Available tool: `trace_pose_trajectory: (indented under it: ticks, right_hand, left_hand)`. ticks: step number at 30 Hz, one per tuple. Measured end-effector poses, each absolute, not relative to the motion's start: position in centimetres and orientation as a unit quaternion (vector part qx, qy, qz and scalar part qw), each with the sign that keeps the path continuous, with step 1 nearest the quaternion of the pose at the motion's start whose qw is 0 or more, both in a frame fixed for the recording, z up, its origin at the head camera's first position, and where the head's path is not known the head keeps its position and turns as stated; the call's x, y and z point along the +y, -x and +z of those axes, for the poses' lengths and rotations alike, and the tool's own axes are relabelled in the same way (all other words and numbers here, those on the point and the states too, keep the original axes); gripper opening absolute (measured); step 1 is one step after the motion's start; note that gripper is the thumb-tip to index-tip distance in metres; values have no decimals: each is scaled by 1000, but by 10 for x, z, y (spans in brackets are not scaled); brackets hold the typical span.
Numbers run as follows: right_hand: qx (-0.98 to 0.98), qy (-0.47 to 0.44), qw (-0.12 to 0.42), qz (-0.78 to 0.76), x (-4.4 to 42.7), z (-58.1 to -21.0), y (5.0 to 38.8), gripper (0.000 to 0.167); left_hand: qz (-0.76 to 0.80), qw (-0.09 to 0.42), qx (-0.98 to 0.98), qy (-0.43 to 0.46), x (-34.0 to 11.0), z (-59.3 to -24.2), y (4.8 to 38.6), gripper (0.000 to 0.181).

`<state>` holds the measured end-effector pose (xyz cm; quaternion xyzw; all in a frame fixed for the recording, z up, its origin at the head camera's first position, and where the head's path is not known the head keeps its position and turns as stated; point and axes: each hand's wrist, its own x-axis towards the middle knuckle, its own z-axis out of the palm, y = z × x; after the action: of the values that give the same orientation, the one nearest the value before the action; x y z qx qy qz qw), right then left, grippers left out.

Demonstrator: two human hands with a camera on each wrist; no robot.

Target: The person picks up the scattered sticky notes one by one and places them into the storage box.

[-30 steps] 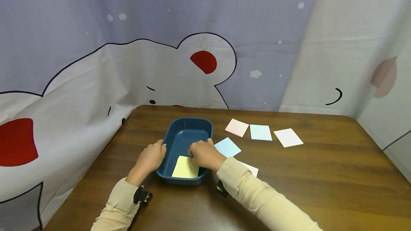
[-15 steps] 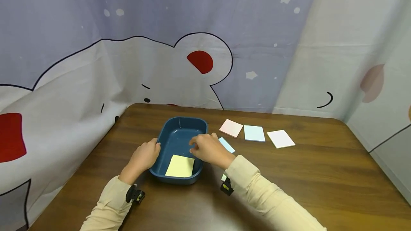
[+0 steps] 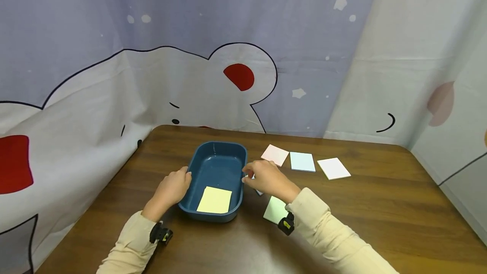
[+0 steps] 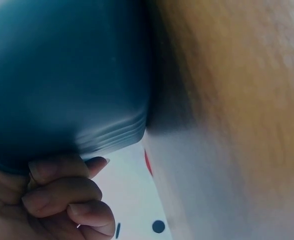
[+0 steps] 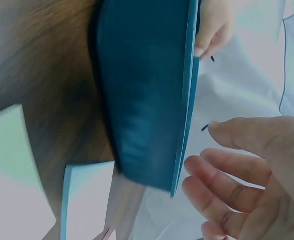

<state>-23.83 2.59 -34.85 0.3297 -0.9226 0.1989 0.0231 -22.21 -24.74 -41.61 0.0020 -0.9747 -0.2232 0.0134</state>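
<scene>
A dark blue plastic bin (image 3: pixel 218 168) stands on the wooden table, and a pad of yellow sticky notes (image 3: pixel 214 200) lies in its near end. My left hand (image 3: pixel 173 186) grips the bin's left rim; its curled fingers show against the wall in the left wrist view. Just off the right rim hovers my right hand (image 5: pixel 246 175), fingers loosely bent and holding nothing. Below it is a light blue sticky note pad (image 5: pixel 89 200), mostly hidden from the head view. A pale green pad (image 3: pixel 275 209) lies closer to me, partly covered by the right wrist.
Behind the right hand, a pink pad (image 3: pixel 274 154), another light blue pad (image 3: pixel 302 161) and a white pad (image 3: pixel 334 168) lie in a row. A printed curtain (image 3: pixel 304 45) hangs beyond the table's back edge. Wooden tabletop (image 3: pixel 388 206) extends to the right.
My right hand has come up out of the bin and moved right, past the rim, leaving the yellow pad inside. The left hand keeps its grip on the rim.
</scene>
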Motion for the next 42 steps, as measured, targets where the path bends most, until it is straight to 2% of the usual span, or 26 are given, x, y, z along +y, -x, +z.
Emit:
trace_pose_trajectory:
  ticks: [15,19,22,28,31,42]
  right_hand:
    - [-947,-259,-26,188,99,-364,232,26]
    - [-949,-252,-43,186,112,-367,228,14]
    - [-951,-246,-50,183,118,-368,226,25]
    - [-947,-256,-50,190,126,-374,224,36]
    - [-945,-261,-55,192,129,-378,224,49]
    - [-953,-251,-58,159,136,-389,221,47]
  left_hand:
    - [-230,15,-973,12,-236,-414,227,45]
    - [-225,18,-974,5,-235,-412,229,45]
    - [-223,17,-975,1,-238,-410,228,45]
    - [-226,9,-974,-6,-244,-415,223,45]
    - [-226,11,-974,-7,-245,-418,221,45]
    - [-218,22,-976,-1,-247,-417,223,44]
